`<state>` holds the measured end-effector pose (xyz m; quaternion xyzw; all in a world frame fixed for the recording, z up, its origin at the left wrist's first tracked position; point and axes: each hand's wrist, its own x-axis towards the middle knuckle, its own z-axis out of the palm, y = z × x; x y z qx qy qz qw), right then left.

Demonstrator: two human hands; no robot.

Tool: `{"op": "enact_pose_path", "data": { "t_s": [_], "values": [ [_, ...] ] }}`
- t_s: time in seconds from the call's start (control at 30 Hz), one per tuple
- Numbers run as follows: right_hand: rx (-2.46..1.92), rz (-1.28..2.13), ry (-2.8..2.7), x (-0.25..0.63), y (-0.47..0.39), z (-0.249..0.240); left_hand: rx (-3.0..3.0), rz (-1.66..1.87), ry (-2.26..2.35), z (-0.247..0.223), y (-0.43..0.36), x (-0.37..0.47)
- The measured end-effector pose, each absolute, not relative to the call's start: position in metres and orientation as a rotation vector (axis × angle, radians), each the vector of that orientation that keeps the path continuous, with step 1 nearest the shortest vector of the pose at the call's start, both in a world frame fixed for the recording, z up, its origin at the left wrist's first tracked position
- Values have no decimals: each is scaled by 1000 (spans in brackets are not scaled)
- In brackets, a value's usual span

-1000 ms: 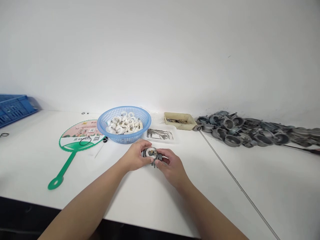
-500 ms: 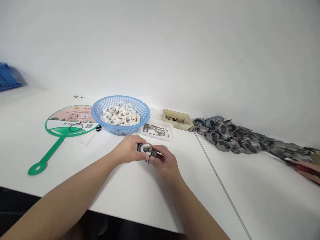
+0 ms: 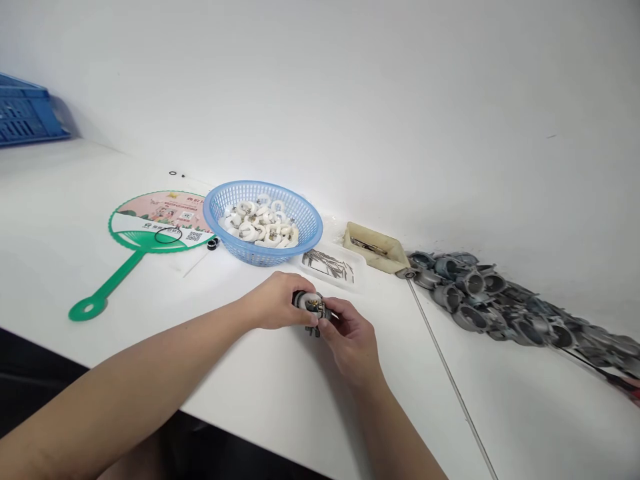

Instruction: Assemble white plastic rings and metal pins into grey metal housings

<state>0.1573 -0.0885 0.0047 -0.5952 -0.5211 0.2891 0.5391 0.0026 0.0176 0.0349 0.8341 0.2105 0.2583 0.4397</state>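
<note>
A grey metal carburetor [image 3: 316, 308] with a white ring-shaped float in its open top is held over the table between my two hands. My left hand [image 3: 275, 301] grips its left side, thumb in front and fingers over the back. On its right side, my right hand [image 3: 353, 333] is closed round it with thumb and fingers. Small brass parts show inside the ring; the underside is partly hidden by my fingers. Just beyond the hands stands a blue plastic basket [image 3: 235, 251] of white floats, and beside it a clear tray [image 3: 345, 280] of thin metal pins.
A cream box [image 3: 400, 260] with slim metal pieces stands right of the tray. Grey carburetor bodies [image 3: 470, 287] are heaped along the wall, near a thin metal rod [image 3: 450, 377]. Leftward lie a green-handled fan [image 3: 120, 277], black rings [image 3: 213, 245] and a blue crate [image 3: 30, 110].
The view has shifted and tilted, so the table's things appear moved. Both hands still hold the carburetor in nearly the same pose. The other person's hand at the right edge has left view.
</note>
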Motion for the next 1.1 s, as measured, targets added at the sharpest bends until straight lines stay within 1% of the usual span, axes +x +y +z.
{"op": "enact_pose_path", "data": {
  "t_s": [0.27, 0.4, 0.53, 0.77, 1.1],
  "values": [
    [-1440, 673, -1242, 156, -89, 7, 1970, 598, 467, 30, 21, 3],
    [-1491, 607, -1313, 156, -89, 9, 1981, 605, 475, 28, 22, 2],
    [-1488, 554, -1370, 154, -89, 10, 2046, 535, 488, 33, 20, -1],
    [-1422, 554, -1428, 150, -95, 13, 2157, 534, 488, 41, 11, -8],
    [-1399, 572, -1446, 147, -98, 16, 2125, 506, 499, 39, 7, -10]
  ]
}}
